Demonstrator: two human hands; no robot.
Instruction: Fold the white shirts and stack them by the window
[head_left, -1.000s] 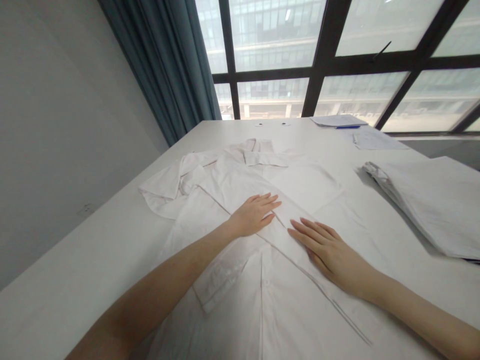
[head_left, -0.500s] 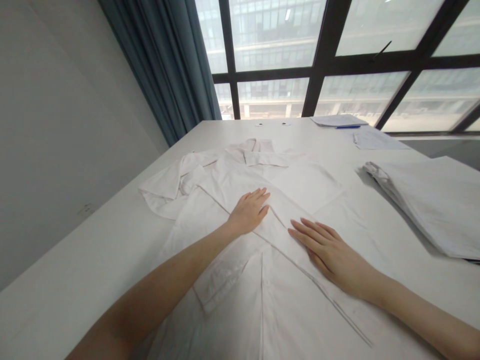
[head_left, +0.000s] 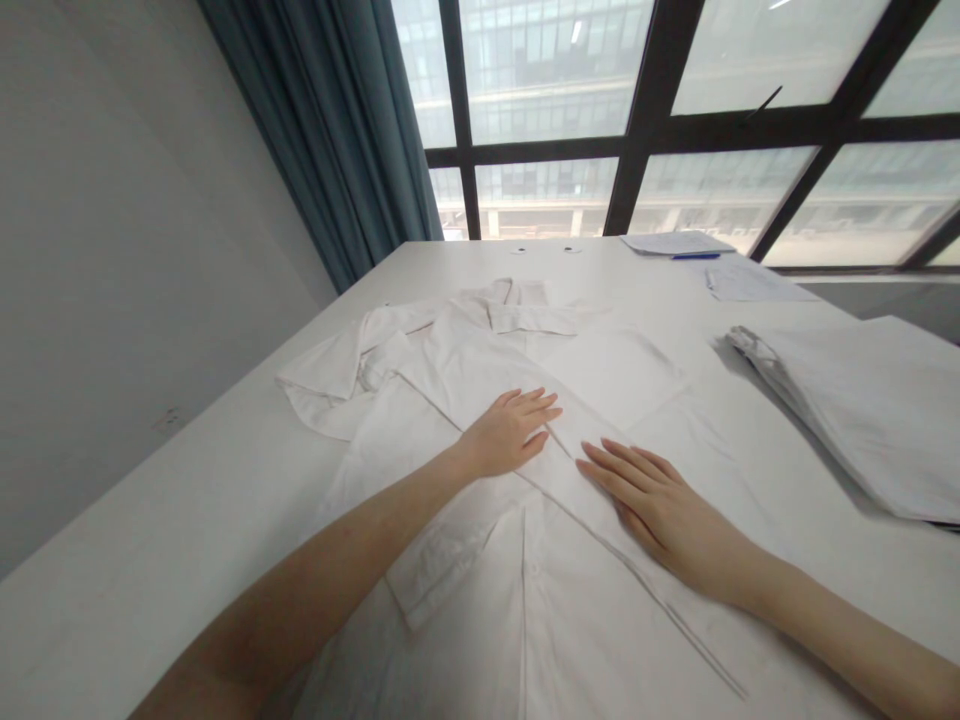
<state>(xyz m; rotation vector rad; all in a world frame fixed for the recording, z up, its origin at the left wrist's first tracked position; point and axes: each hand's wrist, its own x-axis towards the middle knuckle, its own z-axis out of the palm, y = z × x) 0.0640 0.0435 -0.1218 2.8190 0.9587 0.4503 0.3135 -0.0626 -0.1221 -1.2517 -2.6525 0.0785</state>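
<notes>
A white button shirt [head_left: 480, 380] lies spread on the white table [head_left: 187, 500], collar toward the window, with one sleeve folded across its front. My left hand [head_left: 510, 432] rests flat on the folded sleeve near the shirt's middle, fingers stretched out and pointing right. Just to its right, my right hand [head_left: 660, 505] lies flat on the same sleeve, fingers extended toward the left hand. Neither hand grips the cloth.
A stack of folded white garments [head_left: 855, 410] sits at the right of the table. Papers [head_left: 675, 241] and a blue pen [head_left: 696, 255] lie at the far edge by the window. A blue curtain [head_left: 330, 130] hangs at the back left; a grey wall runs along the left.
My left hand slid a little left over the sleeve, then back right to where it was. The right hand has stayed put.
</notes>
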